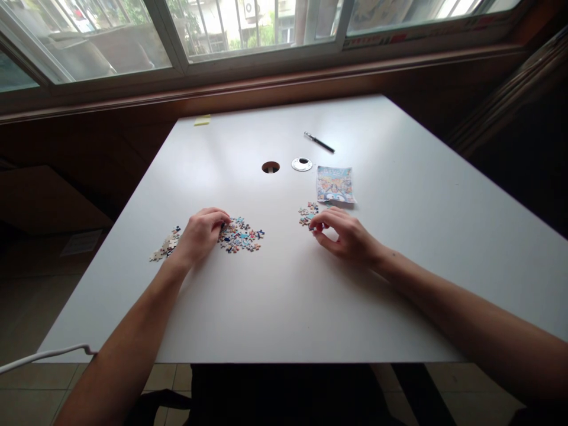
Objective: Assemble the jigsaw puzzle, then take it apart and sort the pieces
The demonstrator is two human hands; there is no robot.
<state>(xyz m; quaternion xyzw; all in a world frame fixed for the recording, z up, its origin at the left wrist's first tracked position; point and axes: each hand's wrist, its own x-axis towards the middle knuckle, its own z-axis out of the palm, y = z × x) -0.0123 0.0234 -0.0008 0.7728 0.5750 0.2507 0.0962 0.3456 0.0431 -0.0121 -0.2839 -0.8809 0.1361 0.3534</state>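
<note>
Colourful jigsaw puzzle pieces (242, 236) lie in a loose pile left of the middle of the table. My left hand (202, 234) rests at that pile's left edge, fingers curled together over it; what its fingertips hold is hidden. Left of this hand, partly covered by it, is a smaller group of puzzle pieces (167, 247), several pale side up. My right hand (344, 234) pinches thumb and forefinger together, with a small puzzle piece at the tips. Just beyond those fingers lies another small cluster of puzzle pieces (308, 212), partly hidden by the hand.
A printed puzzle packet (336, 184) lies beyond my right hand. Farther back are a black pen (319, 142), a round cover (302, 164) and a cable hole (270, 167) in the white table (275, 307). A white cable (48, 354) crosses the near left corner.
</note>
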